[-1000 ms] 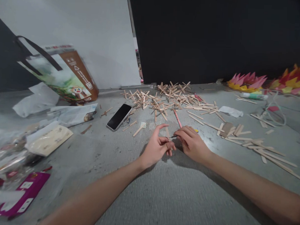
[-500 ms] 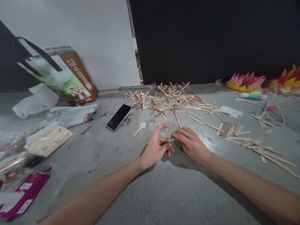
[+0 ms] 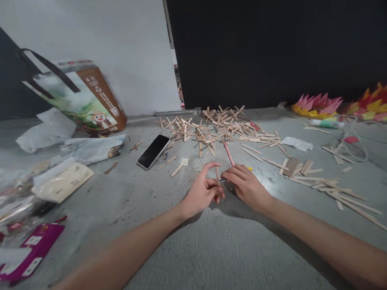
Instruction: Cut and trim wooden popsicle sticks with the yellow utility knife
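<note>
My left hand [image 3: 200,191] is closed around the lower end of a small flat wooden stick [image 3: 217,174], which stands nearly upright, its top near my raised index finger. Just to the right, my right hand [image 3: 247,187] pinches a thin dark-tipped tool [image 3: 222,179]. Its tip touches or nearly touches the stick; the rest is hidden by my fingers, so its kind is unclear. Behind my right fingers a pink striped rod [image 3: 228,154] slants away; I cannot tell whether I hold it. A bit of something yellow [image 3: 250,169] shows beside my right hand.
Beyond my hands lies a heap of crossed wooden sticks [image 3: 213,126]. Loose sticks [image 3: 331,188] spread at right, near pink and yellow paper petals [image 3: 318,106]. At left are a phone [image 3: 153,151], a carrier bag [image 3: 93,99], plastic packaging [image 3: 63,180] and a purple packet [image 3: 34,249].
The stick in my left hand has shifted slightly and leans a little differently. My right hand and the dark tip have barely moved.
</note>
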`<state>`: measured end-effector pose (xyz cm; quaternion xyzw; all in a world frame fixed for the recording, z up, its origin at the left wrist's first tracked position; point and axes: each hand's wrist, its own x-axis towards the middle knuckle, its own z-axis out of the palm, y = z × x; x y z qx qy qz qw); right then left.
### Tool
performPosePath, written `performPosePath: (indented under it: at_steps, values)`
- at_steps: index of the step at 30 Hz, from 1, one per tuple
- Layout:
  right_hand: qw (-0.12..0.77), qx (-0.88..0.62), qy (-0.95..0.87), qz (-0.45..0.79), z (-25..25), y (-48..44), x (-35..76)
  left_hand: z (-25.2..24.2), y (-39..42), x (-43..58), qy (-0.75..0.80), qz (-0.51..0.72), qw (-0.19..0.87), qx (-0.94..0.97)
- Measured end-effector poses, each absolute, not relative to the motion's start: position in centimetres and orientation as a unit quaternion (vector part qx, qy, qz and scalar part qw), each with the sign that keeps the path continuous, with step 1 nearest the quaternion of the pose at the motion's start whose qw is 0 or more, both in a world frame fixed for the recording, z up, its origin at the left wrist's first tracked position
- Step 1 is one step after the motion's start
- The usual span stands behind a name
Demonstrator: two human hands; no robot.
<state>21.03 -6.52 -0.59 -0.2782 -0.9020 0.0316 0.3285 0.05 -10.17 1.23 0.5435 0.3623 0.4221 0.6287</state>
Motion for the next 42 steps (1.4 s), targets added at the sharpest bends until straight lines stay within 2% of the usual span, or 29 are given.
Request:
performPosePath:
  at_steps: [25,42]
  values:
    - [0.34,-0.294,-0.893,0.011,0.0,-6.81,20.9,1.12,-10.0,-0.06,0.361,0.461,0.613,0.53]
    - [0.332,-0.277,-0.902,0.003,-0.15,-6.74,20.89,0.93,-10.06,-0.06,0.36,0.441,0.62,0.539]
